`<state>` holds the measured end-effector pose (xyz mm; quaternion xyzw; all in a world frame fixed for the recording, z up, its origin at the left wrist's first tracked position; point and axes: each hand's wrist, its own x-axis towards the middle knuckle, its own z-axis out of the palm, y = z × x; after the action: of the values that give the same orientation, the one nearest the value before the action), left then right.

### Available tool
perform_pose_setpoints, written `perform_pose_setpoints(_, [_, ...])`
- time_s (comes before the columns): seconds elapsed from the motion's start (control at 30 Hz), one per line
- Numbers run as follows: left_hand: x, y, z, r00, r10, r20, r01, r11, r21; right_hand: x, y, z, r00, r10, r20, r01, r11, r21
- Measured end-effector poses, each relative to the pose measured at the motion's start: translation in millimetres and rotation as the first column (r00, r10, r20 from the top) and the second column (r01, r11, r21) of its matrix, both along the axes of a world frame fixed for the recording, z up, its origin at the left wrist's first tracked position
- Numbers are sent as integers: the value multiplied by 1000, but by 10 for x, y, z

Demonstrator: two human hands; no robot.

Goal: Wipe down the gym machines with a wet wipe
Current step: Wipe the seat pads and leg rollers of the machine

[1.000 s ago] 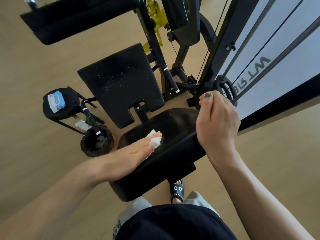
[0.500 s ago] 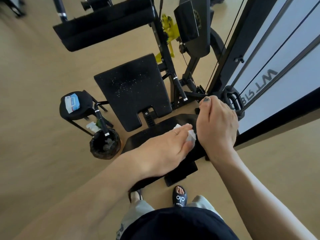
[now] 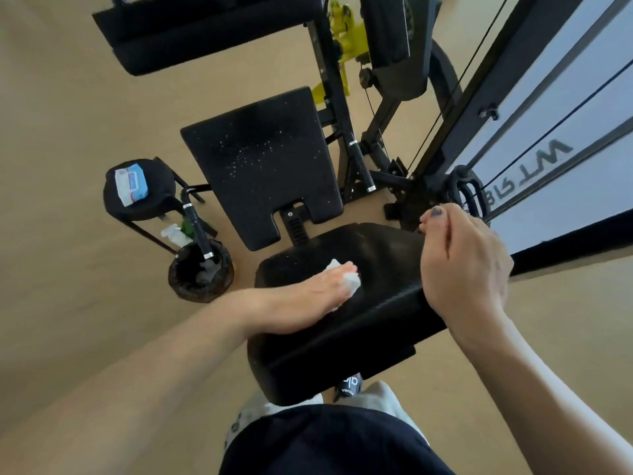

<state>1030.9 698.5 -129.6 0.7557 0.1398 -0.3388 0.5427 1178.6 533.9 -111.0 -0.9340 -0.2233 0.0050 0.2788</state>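
Note:
A black padded seat [image 3: 370, 255] of a cable machine lies below me. My left hand [image 3: 301, 299] lies flat on the seat with straight fingers and presses a crumpled white wet wipe [image 3: 349, 279] against the pad. My right hand [image 3: 462, 262] rests over the seat's right edge, fingers curled down around the edge. Beyond the seat stands the black back pad [image 3: 263, 159], speckled with white droplets.
A pack of wipes [image 3: 130, 182] lies on a round black stool [image 3: 137, 207] at the left. A dark bin [image 3: 200, 272] stands on the tan floor beside it. The machine's frame, cables and a white panel [image 3: 548, 138] rise at the right. My sandalled foot [image 3: 349, 385] shows under the seat.
My left hand slid the wipe right across the seat up to my right hand, then back left toward the middle. My right hand stayed on the seat's edge.

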Motion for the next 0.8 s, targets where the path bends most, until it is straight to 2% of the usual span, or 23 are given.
perform_pose_setpoints(0.07, [212, 63, -300, 997, -72, 39, 74, 995, -67, -11, 18, 26, 1000, -23, -18, 23, 1000, -21])
perform_pose_setpoints(0.17, [141, 266, -690, 991, -73, 110, 81, 994, -77, -54, 55, 118, 998, 3, -63, -12, 990, -142])
perform_pose_setpoints(0.23, [-105, 503, -911, 998, -40, 46, 41, 999, -32, -51, 99, 212, 990, 71, -118, -101, 956, -276])
perform_pose_setpoints(0.3, [-480, 809, -1131, 995, 70, -64, -68, 997, 28, -17, 141, 293, 974, 128, -189, -200, 879, -433])
perform_pose_setpoints(0.37, [-763, 1033, -1321, 980, 163, -110, -158, 986, 58, 21, 218, 344, 949, 164, -268, -287, 799, -528])
perform_pose_setpoints(0.47, [-638, 1041, -1249, 963, 223, -149, -220, 975, 36, 73, 396, 288, 874, 192, -445, -460, 618, -637])
perform_pose_setpoints(0.53, [-542, 959, -1247, 962, 222, -161, -226, 974, -3, 187, 524, 148, 827, 138, -545, -536, 489, -689])
perform_pose_setpoints(0.6, [-500, 888, -1285, 948, 285, -140, -294, 955, -48, 336, 641, 4, 801, 57, -596, -551, 462, -695])
perform_pose_setpoints(0.67, [-479, 779, -1341, 860, 476, -184, -490, 871, -34, 455, 715, -107, 796, 26, -605, -537, 492, -685])
perform_pose_setpoints(0.73, [-563, 668, -1394, 694, 692, -199, -715, 695, -78, 490, 727, -180, 811, 27, -584, -521, 487, -701])
perform_pose_setpoints(0.8, [-645, 605, -1436, 507, 832, -226, -862, 486, -147, 475, 696, -234, 829, 48, -558, -512, 469, -720])
